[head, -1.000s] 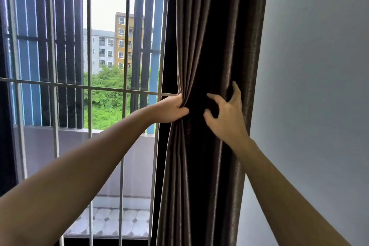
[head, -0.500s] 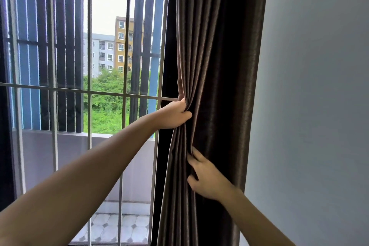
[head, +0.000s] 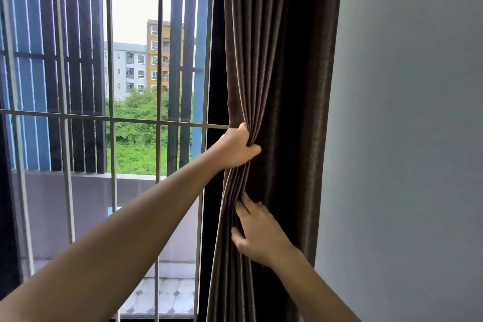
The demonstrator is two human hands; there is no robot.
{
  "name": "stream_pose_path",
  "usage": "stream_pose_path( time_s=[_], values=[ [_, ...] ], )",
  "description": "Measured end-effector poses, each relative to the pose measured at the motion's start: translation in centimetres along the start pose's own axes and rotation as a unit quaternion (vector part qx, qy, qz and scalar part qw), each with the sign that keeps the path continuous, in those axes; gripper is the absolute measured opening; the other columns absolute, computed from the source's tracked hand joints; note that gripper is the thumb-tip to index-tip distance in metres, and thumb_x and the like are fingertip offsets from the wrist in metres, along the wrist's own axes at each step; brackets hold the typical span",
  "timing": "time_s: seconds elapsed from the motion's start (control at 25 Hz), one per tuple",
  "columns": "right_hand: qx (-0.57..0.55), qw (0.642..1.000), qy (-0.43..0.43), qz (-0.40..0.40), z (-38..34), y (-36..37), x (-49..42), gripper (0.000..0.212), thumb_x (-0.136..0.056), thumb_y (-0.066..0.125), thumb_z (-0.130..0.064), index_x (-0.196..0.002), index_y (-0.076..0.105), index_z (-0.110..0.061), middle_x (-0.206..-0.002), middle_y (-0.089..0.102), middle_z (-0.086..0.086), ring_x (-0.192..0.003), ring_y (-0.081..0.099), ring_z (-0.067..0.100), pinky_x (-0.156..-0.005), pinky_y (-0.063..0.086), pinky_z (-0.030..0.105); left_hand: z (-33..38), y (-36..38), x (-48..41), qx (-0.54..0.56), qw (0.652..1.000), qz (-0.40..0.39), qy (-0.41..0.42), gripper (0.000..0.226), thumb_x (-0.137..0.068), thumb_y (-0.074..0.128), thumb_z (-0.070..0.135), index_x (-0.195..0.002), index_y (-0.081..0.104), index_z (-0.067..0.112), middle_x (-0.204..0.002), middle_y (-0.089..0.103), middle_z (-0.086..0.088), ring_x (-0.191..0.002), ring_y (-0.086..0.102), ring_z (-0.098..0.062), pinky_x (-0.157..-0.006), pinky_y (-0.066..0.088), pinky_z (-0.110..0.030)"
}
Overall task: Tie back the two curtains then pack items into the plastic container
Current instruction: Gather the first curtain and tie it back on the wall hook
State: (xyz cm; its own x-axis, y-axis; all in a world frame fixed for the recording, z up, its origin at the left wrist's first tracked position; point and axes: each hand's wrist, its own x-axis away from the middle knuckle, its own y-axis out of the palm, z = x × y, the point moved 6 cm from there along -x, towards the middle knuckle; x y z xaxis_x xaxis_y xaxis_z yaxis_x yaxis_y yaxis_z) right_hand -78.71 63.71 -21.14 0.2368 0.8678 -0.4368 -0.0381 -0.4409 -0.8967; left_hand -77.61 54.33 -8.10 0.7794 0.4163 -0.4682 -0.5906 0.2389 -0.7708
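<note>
A dark brown curtain (head: 282, 65) hangs gathered at the right side of the window, against the wall. My left hand (head: 236, 148) is clenched on its bunched left edge at mid height, pinching the folds together. Lower down, my right hand (head: 257, 232) rests on the folds with its fingertips tucked between the pleats; I cannot tell whether it grips them. No tie-back, second curtain or plastic container is in view.
A metal window grille (head: 112, 119) with vertical and horizontal bars fills the left half. Behind it are blue and dark slats, a balcony wall (head: 86, 204), trees and apartment blocks. A plain grey wall (head: 407, 138) takes up the right side.
My right hand dropped from beside my left hand to well below it on the curtain, then stayed there. My left hand kept its hold on the bunched edge.
</note>
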Motion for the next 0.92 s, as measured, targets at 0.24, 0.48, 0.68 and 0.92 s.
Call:
stream_pose_path(
  time_s=[0.24, 0.48, 0.68, 0.92],
  values=[
    [-0.039, 0.908, 0.116, 0.4, 5.0, -9.7, 2.3, 0.035, -0.083, 0.06, -0.039, -0.117, 0.061, -0.037, -0.156, 0.012, 0.013, -0.145, 0.011, 0.029, -0.116, 0.01, 0.048, -0.8, -0.8, 1.2, 0.038, 0.999, 0.012, -0.005, 0.04, -0.09, 0.044, 0.018, -0.127, 0.037, 0.006, -0.103, 0.057, -0.015, -0.082, 0.053, -0.022, -0.06, 0.037, -0.026],
    [-0.116, 0.971, 0.091, 0.189, 9.1, -9.3, -3.1, 0.049, -0.086, 0.059, -0.017, -0.133, 0.05, -0.027, -0.153, 0.022, 0.016, -0.136, 0.035, 0.03, -0.108, 0.021, 0.02, -0.3, -0.8, 2.2, 0.068, 0.998, 0.0, -0.006, 0.039, -0.093, 0.042, 0.014, -0.129, 0.037, 0.0, -0.121, 0.051, -0.028, -0.108, 0.051, -0.039, -0.055, 0.03, -0.021],
    [-0.199, 0.973, 0.004, 0.119, 4.8, -3.8, -1.8, 0.058, -0.087, 0.049, 0.0, -0.142, 0.035, -0.012, -0.149, 0.033, 0.007, -0.132, 0.039, 0.02, -0.105, 0.024, 0.014, -0.5, -0.6, 1.8, 0.1, 0.995, -0.009, 0.002, 0.04, -0.091, 0.042, 0.014, -0.13, 0.038, 0.005, -0.118, 0.056, -0.021, -0.091, 0.056, -0.027, -0.059, 0.034, -0.019],
    [-0.202, 0.978, -0.012, 0.051, 3.4, 0.9, -0.1, 0.057, -0.089, 0.043, -0.003, -0.144, 0.032, -0.014, -0.15, 0.026, -0.002, -0.128, 0.041, 0.012, -0.111, 0.032, 0.022, -0.3, -0.2, 1.4, 0.103, 0.995, -0.01, 0.001, 0.044, -0.093, 0.04, 0.015, -0.135, 0.031, 0.007, -0.113, 0.056, -0.015, -0.09, 0.055, -0.023, -0.068, 0.042, -0.026]
  ],
)
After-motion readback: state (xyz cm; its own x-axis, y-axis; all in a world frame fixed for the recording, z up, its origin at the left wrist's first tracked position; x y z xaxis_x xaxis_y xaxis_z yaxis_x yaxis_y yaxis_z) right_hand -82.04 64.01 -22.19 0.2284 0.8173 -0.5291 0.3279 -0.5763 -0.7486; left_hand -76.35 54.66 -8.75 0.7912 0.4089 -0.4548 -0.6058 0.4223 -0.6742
